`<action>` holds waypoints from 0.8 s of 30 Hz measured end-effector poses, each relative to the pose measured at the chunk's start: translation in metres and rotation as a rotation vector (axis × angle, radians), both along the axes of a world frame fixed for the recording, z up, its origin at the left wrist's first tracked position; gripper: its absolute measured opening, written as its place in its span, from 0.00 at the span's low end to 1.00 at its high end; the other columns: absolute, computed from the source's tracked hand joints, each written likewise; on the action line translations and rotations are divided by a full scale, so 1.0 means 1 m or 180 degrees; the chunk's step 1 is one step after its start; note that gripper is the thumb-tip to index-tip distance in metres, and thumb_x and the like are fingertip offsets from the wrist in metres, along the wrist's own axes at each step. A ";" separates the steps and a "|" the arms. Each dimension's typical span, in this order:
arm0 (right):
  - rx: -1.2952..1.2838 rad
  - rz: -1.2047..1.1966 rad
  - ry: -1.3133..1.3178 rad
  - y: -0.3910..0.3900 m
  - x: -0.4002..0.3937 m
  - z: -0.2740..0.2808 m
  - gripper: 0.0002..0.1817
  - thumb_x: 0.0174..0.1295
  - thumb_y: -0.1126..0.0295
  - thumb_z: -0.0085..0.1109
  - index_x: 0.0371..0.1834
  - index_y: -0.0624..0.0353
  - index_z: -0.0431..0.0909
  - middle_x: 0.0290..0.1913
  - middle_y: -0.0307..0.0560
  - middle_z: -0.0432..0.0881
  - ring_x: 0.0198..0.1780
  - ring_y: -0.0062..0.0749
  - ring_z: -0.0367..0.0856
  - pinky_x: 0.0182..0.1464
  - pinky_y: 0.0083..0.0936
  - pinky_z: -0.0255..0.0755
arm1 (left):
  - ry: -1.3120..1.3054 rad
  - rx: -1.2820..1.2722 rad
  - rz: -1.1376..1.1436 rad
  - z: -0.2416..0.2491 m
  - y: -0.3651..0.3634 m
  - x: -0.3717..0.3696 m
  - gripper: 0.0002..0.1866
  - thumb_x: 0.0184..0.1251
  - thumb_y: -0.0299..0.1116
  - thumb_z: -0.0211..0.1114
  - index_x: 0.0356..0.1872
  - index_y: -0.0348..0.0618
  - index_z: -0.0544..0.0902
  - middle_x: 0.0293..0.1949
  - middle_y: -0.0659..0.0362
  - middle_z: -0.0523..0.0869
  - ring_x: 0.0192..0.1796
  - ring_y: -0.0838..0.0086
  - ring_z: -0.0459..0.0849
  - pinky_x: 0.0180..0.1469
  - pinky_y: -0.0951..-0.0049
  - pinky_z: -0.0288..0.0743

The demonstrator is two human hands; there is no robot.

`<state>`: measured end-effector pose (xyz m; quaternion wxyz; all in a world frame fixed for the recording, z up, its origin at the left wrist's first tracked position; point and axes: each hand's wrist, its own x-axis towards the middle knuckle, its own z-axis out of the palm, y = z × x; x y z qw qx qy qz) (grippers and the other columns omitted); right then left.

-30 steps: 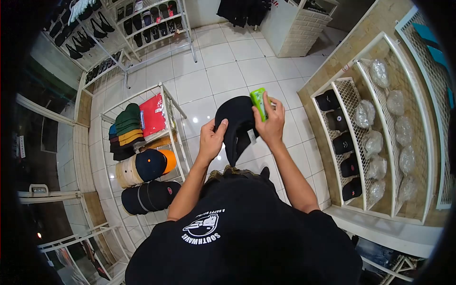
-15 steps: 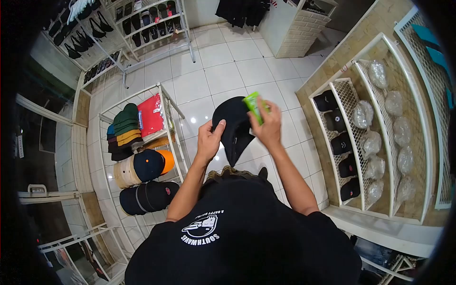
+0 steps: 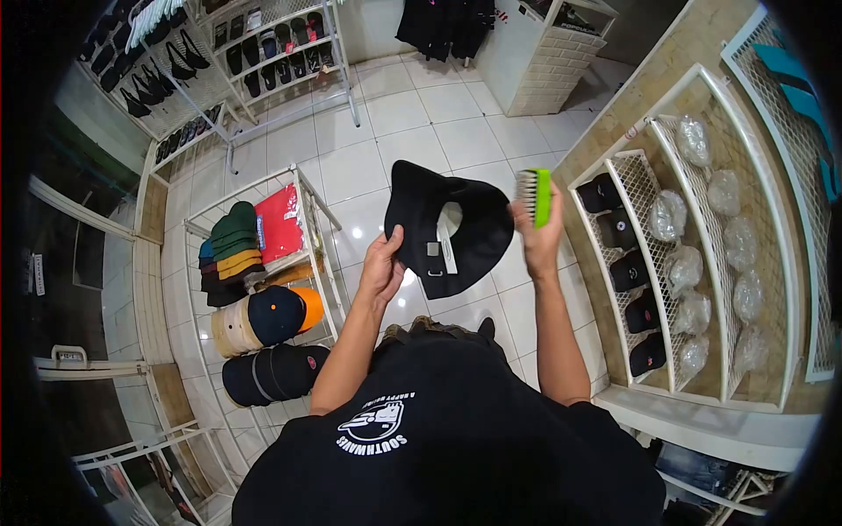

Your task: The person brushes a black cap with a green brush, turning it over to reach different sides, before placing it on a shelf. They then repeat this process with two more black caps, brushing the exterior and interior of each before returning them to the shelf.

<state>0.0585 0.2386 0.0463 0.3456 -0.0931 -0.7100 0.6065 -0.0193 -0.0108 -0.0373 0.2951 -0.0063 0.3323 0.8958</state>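
Observation:
In front of my body a black cap (image 3: 412, 228) is held up over the tiled floor, its back opening, strap and metal buckle turned toward me. My left hand (image 3: 383, 266) grips the cap's left edge, thumb on top and the other fingers hidden beneath. At the right, my right hand (image 3: 541, 241) is closed around a brush (image 3: 541, 197) with a bright green back and pale bristles. The bristles face left toward the cap, with a small gap between brush and fabric. Fingers of the right hand are partly hidden behind the brush.
On the left a white wire rack (image 3: 309, 210) carries stacked caps (image 3: 279, 311), beanies (image 3: 233, 237) and a red packet (image 3: 279, 219). A white mesh shelf (image 3: 653, 180) on the right holds black caps and plastic-wrapped items. Sandals hang on a display (image 3: 281, 44) at the back.
The cap has been turned so its back opening and buckle show. My right hand with the brush has moved right, away from the cap, and the bristles are now visible.

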 end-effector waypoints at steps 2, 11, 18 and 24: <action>0.0306 0.0145 -0.0268 -0.024 0.004 0.018 0.43 0.56 0.68 0.80 0.73 0.65 0.63 0.55 0.49 0.81 0.53 0.32 0.82 0.58 0.26 0.76 | -0.0051 0.0032 -0.0085 -0.003 0.006 0.003 0.14 0.81 0.36 0.61 0.55 0.35 0.82 0.49 0.55 0.90 0.48 0.73 0.90 0.52 0.73 0.85; -0.0379 0.1295 -0.1683 0.026 -0.017 0.029 0.32 0.51 0.80 0.67 0.63 0.66 0.76 0.47 0.44 0.86 0.46 0.24 0.84 0.52 0.21 0.78 | 0.2438 -0.3162 0.0576 0.002 0.006 0.008 0.54 0.58 0.50 0.81 0.79 0.37 0.60 0.76 0.39 0.65 0.77 0.49 0.66 0.75 0.54 0.63; -0.0022 0.1835 -0.2026 0.011 -0.039 0.036 0.33 0.52 0.74 0.71 0.65 0.65 0.76 0.49 0.46 0.86 0.50 0.29 0.83 0.56 0.24 0.76 | 0.2770 -0.3521 -0.0638 0.073 0.010 0.004 0.21 0.64 0.45 0.75 0.47 0.37 0.90 0.34 0.50 0.92 0.40 0.61 0.92 0.44 0.67 0.82; 0.1186 -0.0101 -0.0790 -0.015 -0.016 0.032 0.36 0.65 0.63 0.67 0.74 0.68 0.68 0.53 0.61 0.79 0.56 0.54 0.79 0.62 0.39 0.72 | 0.2204 -0.3167 -0.0198 0.045 0.012 0.013 0.20 0.68 0.43 0.71 0.32 0.30 0.88 0.19 0.58 0.84 0.23 0.79 0.80 0.27 0.70 0.72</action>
